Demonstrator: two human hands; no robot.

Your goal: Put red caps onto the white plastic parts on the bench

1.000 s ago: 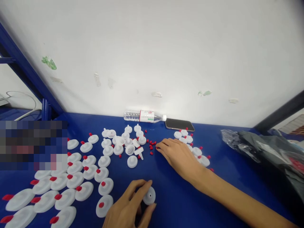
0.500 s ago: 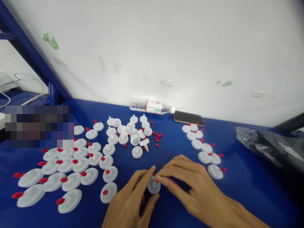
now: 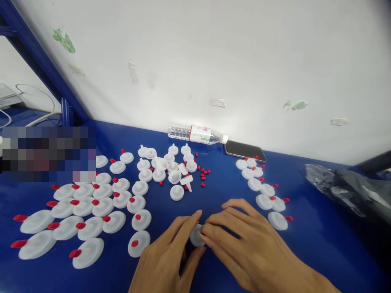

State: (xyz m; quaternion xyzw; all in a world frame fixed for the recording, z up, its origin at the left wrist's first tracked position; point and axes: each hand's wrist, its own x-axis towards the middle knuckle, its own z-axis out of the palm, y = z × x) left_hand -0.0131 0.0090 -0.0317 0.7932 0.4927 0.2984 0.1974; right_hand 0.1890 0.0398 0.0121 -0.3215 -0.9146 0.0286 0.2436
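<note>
My left hand (image 3: pixel 171 252) grips a round white nozzle lid (image 3: pixel 195 236) by its rim, between thumb and fingers, low in the middle of the view. My right hand (image 3: pixel 244 244) is closed in a pinch over the centre of that lid. The small red cap in its fingertips is almost wholly hidden now. Beyond the hands lie loose white nozzle lids without red caps, one of them a nozzle lid (image 3: pixel 176 193) standing nearest. Several small red caps (image 3: pixel 203 178) are scattered to their right.
Rows of white lids with red caps (image 3: pixel 91 228) spread over the left of the blue table (image 3: pixel 220 183). A shorter row of capped lids (image 3: pixel 277 221) runs down the right. At the wall are a water bottle (image 3: pixel 200 134) and a phone (image 3: pixel 245 150). Plastic bags (image 3: pixel 332 187) lie far right.
My right fingers have moved slightly left and down onto the middle of the lid, covering its hole and the red cap. My left hand keeps its grip. The view has shifted slightly.
</note>
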